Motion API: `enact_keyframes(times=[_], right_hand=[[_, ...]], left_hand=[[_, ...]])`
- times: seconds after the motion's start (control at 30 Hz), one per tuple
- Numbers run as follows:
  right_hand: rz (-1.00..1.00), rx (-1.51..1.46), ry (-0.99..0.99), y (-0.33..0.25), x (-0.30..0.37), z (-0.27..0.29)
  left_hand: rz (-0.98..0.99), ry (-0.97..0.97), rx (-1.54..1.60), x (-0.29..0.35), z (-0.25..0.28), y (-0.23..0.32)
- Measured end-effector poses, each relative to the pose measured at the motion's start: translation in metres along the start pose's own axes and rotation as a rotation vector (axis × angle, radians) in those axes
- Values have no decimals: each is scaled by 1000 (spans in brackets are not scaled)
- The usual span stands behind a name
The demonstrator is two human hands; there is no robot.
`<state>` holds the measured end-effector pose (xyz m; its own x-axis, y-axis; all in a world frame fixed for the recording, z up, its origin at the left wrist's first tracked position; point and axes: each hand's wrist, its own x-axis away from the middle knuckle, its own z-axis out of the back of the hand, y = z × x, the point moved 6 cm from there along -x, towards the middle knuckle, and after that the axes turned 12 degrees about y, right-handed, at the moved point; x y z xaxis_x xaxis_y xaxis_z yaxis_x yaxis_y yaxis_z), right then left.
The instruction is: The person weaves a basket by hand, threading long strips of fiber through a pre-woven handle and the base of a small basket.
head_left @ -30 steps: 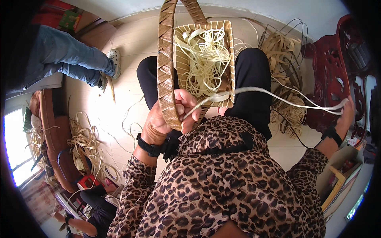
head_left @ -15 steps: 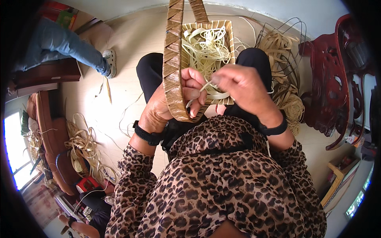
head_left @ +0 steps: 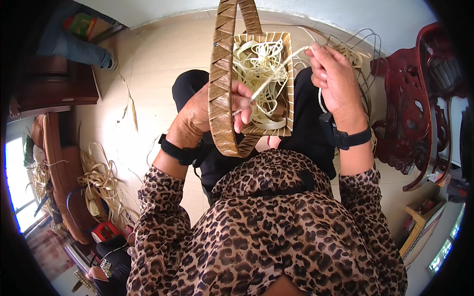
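Observation:
A pale twisted cord (head_left: 281, 70) stretches between my two hands. My left hand (head_left: 237, 101) reaches through the tall handle (head_left: 220, 79), wrapped in brown strips, and pinches the cord's lower end. To the right and farther up, my right hand (head_left: 332, 69) is closed on the cord, thumb against forefinger; a loop of it hangs beside the wrist. Beneath the cord lies a rectangular woven basket (head_left: 290, 106) with a stitched rim, between my knees. Loose pale strands (head_left: 264, 56) and a flat strip are heaped inside it. The handle hides part of my left hand.
At the right stands a carved dark red wooden seat (head_left: 405, 98). Bundled strips (head_left: 101, 185) lie on the floor at left, beside a brown bench (head_left: 61, 172). Another person's leg in jeans (head_left: 74, 48) is at upper left. Bent wires and strips lie beyond my right knee.
My right hand has moved up and right, away from my left, drawing the cord out between them. The basket has shifted slightly right. The other person's leg has moved back toward upper left.

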<state>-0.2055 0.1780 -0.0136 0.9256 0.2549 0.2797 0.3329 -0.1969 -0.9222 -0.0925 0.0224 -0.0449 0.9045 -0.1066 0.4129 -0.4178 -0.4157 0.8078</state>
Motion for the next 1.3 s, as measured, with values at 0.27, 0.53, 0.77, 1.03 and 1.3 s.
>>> enact_keyframes(times=[0.27,0.53,0.77,1.03,1.3], right_hand=[[-53,17,-154,39,7,-34],[11,85,-126,46,9,-38],[12,211,-117,37,4,-44],[118,306,-207,31,-8,-49],[18,90,-334,25,-28,-48]], left_hand=[[-101,180,115,-21,-5,14],[-118,229,154,-30,-4,11],[-160,179,167,-36,-3,6],[-154,73,266,-33,-13,12],[-4,181,170,-21,-13,12]])
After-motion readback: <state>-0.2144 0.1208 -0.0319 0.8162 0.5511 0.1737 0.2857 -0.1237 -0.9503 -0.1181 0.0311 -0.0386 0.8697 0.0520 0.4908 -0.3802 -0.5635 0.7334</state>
